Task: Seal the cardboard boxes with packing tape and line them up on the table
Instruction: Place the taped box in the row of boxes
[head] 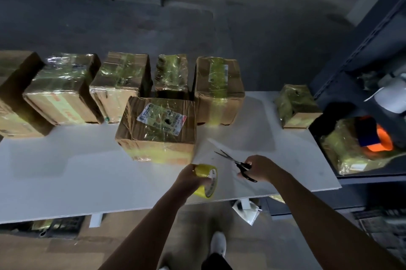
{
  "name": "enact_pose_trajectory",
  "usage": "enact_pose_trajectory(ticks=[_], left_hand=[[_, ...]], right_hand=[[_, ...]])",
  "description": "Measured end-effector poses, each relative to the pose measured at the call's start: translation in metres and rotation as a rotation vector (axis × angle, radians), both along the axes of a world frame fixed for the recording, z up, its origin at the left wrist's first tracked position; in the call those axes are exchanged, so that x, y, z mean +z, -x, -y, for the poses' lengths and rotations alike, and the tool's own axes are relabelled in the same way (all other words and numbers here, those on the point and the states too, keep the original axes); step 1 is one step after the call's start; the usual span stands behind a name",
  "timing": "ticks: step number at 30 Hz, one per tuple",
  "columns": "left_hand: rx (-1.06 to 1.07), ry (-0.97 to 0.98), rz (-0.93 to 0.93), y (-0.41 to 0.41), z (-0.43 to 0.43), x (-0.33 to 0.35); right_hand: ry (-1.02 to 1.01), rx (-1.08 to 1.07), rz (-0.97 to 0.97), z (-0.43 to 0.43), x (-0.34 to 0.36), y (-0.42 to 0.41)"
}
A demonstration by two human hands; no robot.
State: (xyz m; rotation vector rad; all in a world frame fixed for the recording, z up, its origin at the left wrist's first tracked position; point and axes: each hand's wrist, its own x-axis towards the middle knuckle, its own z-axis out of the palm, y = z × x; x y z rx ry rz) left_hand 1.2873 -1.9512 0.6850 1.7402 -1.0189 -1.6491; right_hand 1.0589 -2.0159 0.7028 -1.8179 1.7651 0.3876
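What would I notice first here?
The yellow tape roll in the left hand, near the front edge of the table, and the black scissors in the right hand beside it. Behind them, a taped cardboard box with a label stands before a row of shiny wrapped boxes.

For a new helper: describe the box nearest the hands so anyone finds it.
On the white table, cardboard boxes line the far edge. One box stands forward of that row. Unlike its neighbours, it sits out of line and shows a white printed label on top.
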Motion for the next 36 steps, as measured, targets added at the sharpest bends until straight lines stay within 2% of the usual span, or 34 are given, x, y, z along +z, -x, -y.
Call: enact_pose_trajectory(ticks=[4, 8, 10, 14, 22, 32, 36], left_hand=[[-0.016, 0.034, 0.077, 0.031, 0.026, -0.003], [-0.161, 0.073, 0.369, 0.060, 0.056, -0.009], [-0.175, 0.098, 0.452, 0.072, 0.070, -0.015], [-0.029, 0.029, 0.358, 0.088, 0.085, -0.022], [0.055, -0.070, 0.377, 0.105, 0.092, -0.037], [-0.132, -0.045, 0.612, 0.094, 0.088, -0.022], [-0.258, 0.043, 0.723, 0.081, 0.075, -0.009]], right_hand=[[0.018, -0.061, 0.026, 0.015, -0.023, 0.014], [0.086, -0.075, 0.036, 0.032, -0.039, 0.025], [0.117, -0.061, 0.035, 0.037, -0.047, 0.031], [0.138, -0.005, -0.012, 0.042, -0.059, 0.039], [0.139, -0.017, 0.043, 0.054, -0.070, 0.049], [0.345, 0.005, 0.185, 0.070, -0.038, 0.010], [0.398, 0.034, 0.271, 0.074, -0.021, -0.024]])
